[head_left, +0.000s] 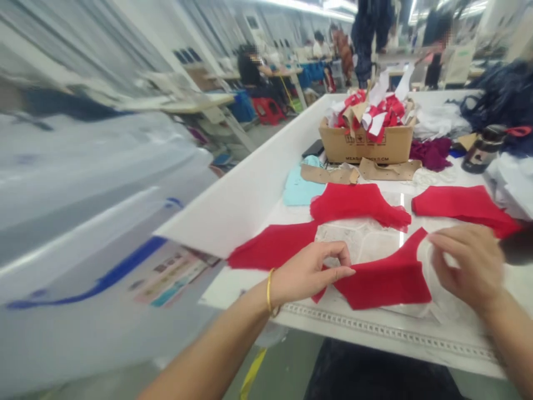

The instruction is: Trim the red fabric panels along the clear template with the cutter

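Observation:
My left hand (313, 272), with a gold bangle at the wrist, pinches the left end of a red fabric piece (387, 283) between thumb and forefinger. That piece lies near the table's front edge, with a narrow strip pointing up on its right. My right hand (470, 266) is beside that strip, its fingers bent and loosely apart, slightly blurred. I see nothing held in it. Other red cut pieces lie around: one on the left (272, 244), one behind (353, 203), one at the right (462, 205). Pale, sheer template-like material (345, 239) lies between them.
A cardboard box (366, 144) heaped with red and white scraps stands farther back, brown strips (391, 169) before it. Light-blue fabric (303, 186) lies left, a dark bottle (485, 149) right. A measuring tape (375, 328) runs along the front edge; a white raised panel (250, 178) borders the left.

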A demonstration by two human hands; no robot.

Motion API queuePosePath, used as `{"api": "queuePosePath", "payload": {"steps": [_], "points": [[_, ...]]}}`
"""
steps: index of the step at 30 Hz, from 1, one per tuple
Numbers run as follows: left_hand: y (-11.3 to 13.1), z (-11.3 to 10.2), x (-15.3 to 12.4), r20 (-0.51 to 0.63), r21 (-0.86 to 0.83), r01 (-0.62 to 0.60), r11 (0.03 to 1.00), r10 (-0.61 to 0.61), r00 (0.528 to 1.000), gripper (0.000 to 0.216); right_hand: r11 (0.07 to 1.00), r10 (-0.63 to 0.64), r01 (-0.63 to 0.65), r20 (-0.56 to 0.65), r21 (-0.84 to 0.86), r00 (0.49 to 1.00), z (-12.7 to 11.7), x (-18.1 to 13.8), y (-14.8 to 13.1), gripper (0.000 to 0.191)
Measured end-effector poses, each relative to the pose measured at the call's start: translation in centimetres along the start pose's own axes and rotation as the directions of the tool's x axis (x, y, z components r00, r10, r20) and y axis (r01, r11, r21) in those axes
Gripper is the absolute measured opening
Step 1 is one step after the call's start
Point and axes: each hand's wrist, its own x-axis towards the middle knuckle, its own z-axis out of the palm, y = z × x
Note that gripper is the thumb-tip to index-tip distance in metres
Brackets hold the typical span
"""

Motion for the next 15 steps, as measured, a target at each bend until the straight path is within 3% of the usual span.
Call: {"api": "queuePosePath", "payload": {"steps": [3,5,8,11,15], "points": [[-0.4,-0.4,-1.2,-0.048,-0.016,-0.026,1.000,0.025,0.999,0.023,0.952,-0.162,0.220,0.262,-0.211,0.951,3.5,0.4,0.1,0.023],[-0.9,-0.6,-1.8,-0.079,-0.002,-0.041,0.999,0.040,0.996,0.021,0.933,-0.109,0.231,0.395,-0.277,0.912,5.3,0.3,1.2,0.025],[-1.9,-1.2,-2.4,-0.141,0.108,-0.057,0.993,0.072,0.987,0.015,0.944,0.029,0.146,0.517,-0.295,0.856,6.4,0.1,2.8,0.018],[-3.2,-2.2,-2.9,-0.255,0.373,-0.049,0.926,0.153,0.955,0.005,0.948,0.061,0.093,0.458,-0.305,0.887,6.2,0.5,2.7,0.018],[-4.8,-4.7,-4.2,-0.373,0.777,0.072,0.625,0.366,0.853,0.025,0.983,-0.021,0.052,0.177,-0.174,0.984,5.8,2.6,-0.8,0.012]]}}
